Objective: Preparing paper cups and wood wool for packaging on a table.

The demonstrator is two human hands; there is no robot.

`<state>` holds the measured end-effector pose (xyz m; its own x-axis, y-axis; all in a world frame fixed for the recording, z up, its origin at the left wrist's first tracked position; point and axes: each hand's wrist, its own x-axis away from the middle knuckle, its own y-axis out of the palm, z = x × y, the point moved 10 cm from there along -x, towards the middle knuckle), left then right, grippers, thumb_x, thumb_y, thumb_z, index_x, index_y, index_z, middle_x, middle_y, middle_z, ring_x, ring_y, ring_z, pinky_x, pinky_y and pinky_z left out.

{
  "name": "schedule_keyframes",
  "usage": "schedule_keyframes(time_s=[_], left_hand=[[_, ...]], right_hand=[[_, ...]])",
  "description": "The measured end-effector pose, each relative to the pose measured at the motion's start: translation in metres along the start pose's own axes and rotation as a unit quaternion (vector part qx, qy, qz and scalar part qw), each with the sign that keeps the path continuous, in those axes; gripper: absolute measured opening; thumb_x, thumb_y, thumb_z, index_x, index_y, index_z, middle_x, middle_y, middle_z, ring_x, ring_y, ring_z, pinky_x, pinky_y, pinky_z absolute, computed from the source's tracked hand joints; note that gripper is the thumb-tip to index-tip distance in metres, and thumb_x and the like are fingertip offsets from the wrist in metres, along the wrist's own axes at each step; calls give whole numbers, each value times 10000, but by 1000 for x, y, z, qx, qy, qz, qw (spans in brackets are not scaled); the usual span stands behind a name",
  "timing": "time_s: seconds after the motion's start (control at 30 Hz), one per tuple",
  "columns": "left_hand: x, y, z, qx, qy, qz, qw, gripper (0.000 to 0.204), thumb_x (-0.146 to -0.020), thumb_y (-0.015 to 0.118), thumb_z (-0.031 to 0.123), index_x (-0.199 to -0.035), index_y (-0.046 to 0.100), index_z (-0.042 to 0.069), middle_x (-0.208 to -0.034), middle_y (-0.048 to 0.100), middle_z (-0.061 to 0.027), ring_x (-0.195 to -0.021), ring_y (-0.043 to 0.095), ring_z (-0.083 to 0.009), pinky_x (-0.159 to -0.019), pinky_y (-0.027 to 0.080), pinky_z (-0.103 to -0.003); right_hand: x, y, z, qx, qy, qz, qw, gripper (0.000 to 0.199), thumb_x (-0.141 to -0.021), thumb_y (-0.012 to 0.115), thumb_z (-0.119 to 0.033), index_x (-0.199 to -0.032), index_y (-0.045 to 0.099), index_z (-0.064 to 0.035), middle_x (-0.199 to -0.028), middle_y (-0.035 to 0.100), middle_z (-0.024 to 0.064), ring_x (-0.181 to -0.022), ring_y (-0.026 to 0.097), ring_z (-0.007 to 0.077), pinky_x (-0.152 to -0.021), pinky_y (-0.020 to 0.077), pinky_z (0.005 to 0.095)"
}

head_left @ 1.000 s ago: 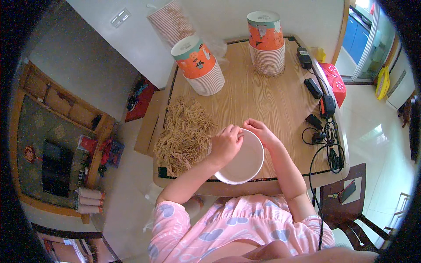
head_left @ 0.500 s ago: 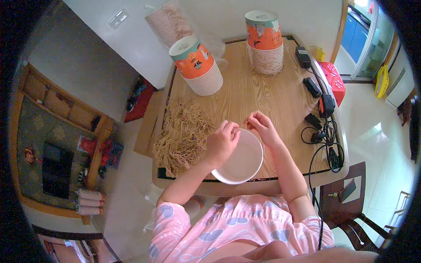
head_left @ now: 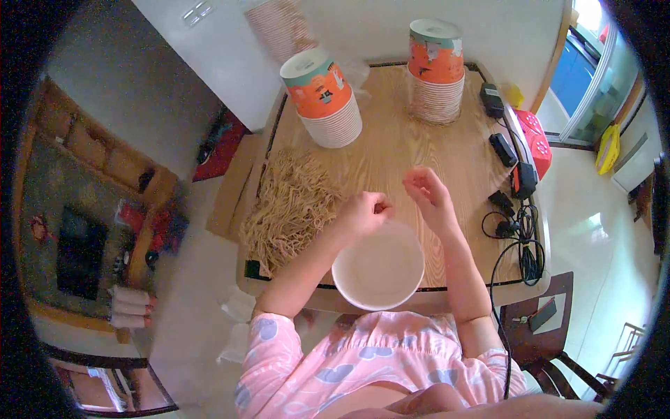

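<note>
A large white round paper tub (head_left: 377,272), its mouth upward, stands at the near edge of the wooden table, in front of my body. Just over its far rim, my left hand (head_left: 366,213) has its fingers curled shut, and whatever may be in them is hidden. Up and to the right, apart from it, my right hand (head_left: 428,197) has thumb and fingers drawn together; I cannot make out anything between them. Beside my left forearm lies a loose heap of tan, string-like strands (head_left: 293,206).
Stacked paper tubs with orange and green printing stand at the back left (head_left: 326,98) and back right (head_left: 437,70). Behind the left one leans a plastic-wrapped stack (head_left: 279,29). Black adapters (head_left: 523,181) and a coiled cable (head_left: 530,255) run along the right edge. A brown chair (head_left: 541,318) is at the lower right.
My hands have moved a little further apart, the right one lifting away from the tub's rim. My left fingers have curled in more. The whole view has shifted slightly.
</note>
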<state>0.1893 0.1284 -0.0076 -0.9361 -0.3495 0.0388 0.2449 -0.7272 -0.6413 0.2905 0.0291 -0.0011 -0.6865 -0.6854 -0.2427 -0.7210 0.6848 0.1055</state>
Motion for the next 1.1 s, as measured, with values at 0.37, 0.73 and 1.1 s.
schedule_keyframes(time_s=[0.37, 0.73, 1.1], left_hand=[[-2, 4, -3, 165, -29, -52, 984, 128, -851, 631, 148, -809, 593, 33, -701, 584, 27, -640, 509, -58, -576, 426, -236], [21, 42, 3, 319, 21, -126, 939, 159, -838, 649, 183, -807, 609, 32, -726, 582, 22, -681, 521, -62, -616, 446, -243], [30, 37, -8, 362, 24, 4, 932, 171, -852, 640, 210, -799, 611, 50, -675, 547, 56, -609, 472, -38, -533, 379, -216]], right_hand=[[28, 25, -37, 188, 28, -125, 974, 285, -814, 585, 7, -1095, 569, -40, -830, 580, 39, -761, 548, 115, -691, 443, 246], [43, 39, -65, 237, -143, -184, 943, 326, -746, 598, 69, -1052, 611, -43, -958, 583, 86, -838, 574, 188, -715, 476, 279], [42, 36, -43, 287, -67, -168, 941, 150, -712, 671, 35, -853, 648, -13, -719, 592, 57, -674, 556, 134, -630, 453, 263]])
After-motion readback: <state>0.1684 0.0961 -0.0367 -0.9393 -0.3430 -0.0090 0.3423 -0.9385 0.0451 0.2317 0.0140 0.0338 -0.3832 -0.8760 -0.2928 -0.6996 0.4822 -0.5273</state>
